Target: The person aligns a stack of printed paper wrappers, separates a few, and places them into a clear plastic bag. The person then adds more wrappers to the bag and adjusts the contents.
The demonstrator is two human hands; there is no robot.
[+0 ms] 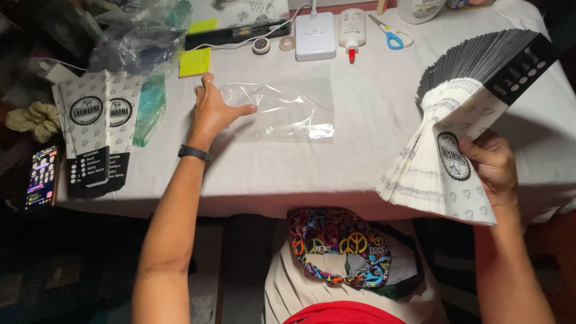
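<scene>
Clear plastic bag (282, 108), seemingly empty, under spread left hand (211, 114); right hand (492, 165) grips fanned sleeves (456, 126).

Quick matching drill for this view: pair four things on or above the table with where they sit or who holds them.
Things:
1. fanned stack of flat paper sleeves
2. clear plastic bag
3. glue bottle
4. smartphone

Places:
A. far table edge, beside the white lamp base
B. under the left hand
C. far left, screen lit
D. gripped by the right hand

Pairs: 1-D, 2-B, 3-A, 4-C
</scene>
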